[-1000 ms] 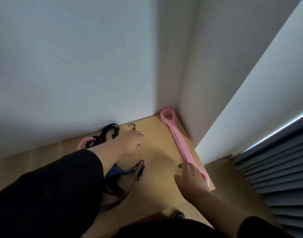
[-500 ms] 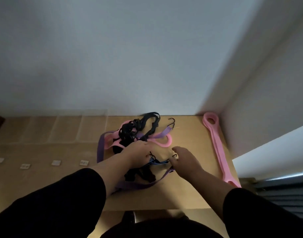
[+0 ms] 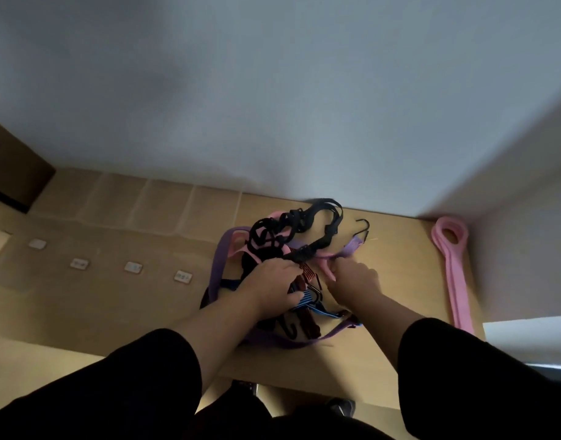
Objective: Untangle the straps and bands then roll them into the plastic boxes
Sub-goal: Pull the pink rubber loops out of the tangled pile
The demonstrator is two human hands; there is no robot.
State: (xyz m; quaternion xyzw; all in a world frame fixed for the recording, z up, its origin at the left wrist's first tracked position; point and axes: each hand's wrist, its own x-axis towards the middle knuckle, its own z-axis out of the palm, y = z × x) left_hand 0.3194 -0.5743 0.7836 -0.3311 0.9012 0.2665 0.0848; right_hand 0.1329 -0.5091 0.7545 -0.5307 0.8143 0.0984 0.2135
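A tangle of straps lies on the wooden table point(image 3: 384, 350): a black elastic cord point(image 3: 307, 220) with a hook, a purple band point(image 3: 220, 265), a pink band point(image 3: 241, 249), and a blue striped cord point(image 3: 307, 298). My left hand point(image 3: 272, 284) grips the tangle where the black cord and a red striped cord meet. To its right, my right hand point(image 3: 352, 281) pinches the pink band close to the purple band's end. A separate long pink band point(image 3: 457, 281) lies straight along the right table edge.
Several clear plastic boxes point(image 3: 164, 204) stand in a row against the wall at the left, with small white labels point(image 3: 133, 267) in front of them. A dark box point(image 3: 15, 173) sits at the far left. Walls close in behind and to the right.
My right hand moved up from the blue cord to the pink band. My left hand shifted slightly forward on the tangle. The view has turned left and come closer.
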